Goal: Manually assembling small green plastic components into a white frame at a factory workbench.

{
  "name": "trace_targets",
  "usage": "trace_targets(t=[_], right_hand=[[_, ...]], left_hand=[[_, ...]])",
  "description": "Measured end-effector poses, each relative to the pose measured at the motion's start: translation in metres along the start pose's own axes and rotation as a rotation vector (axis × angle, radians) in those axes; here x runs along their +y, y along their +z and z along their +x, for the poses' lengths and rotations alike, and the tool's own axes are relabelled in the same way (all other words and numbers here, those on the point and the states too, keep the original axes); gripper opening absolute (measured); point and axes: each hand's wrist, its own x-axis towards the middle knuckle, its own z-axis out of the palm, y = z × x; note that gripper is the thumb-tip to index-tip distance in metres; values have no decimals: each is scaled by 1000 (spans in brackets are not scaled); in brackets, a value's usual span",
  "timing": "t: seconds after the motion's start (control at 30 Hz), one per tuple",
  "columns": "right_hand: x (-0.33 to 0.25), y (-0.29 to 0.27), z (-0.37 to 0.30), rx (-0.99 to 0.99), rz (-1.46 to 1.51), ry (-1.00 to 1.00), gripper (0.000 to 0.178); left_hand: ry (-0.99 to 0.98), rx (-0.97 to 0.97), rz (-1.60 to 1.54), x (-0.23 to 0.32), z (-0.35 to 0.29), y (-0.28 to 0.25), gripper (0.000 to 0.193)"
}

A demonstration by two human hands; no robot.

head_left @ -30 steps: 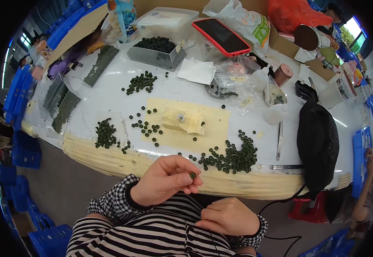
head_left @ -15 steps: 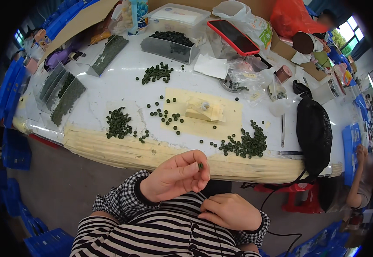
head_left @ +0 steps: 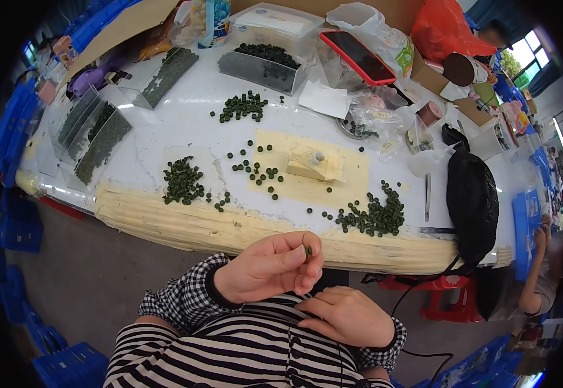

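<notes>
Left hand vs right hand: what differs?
The left hand pinches a small green piece; no piece shows in the right hand. The left hand appears higher in view; the right hand is lower, by the striped top. Both are bare, with checkered sleeves.

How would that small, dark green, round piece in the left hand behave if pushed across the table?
The small, dark green, round piece is probably light, being tiny beside the left hand. It's likely stiff: similar heaped pieces seem to keep their round outlines. Pushed, it might roll if on edge, given that shape.
</notes>
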Motion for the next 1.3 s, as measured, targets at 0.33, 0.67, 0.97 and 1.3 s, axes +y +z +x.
trace_targets(t=[0.33,0.67,0.97,1.3], right_hand=[[5,1,-1,16,-7,-21,26],[8,2,1,21,-17,-28,25],[9,4,3,11,-20,-35,26],[9,4,1,17,-16,-23,27]], left_hand=[[-29,-19,-34,-1,5,0,17],[-30,-76,-90,-1,4,-7,20],[-20,-10,-60,-2,5,-4,22],[-17,-20,-64,-2,7,-4,23]])
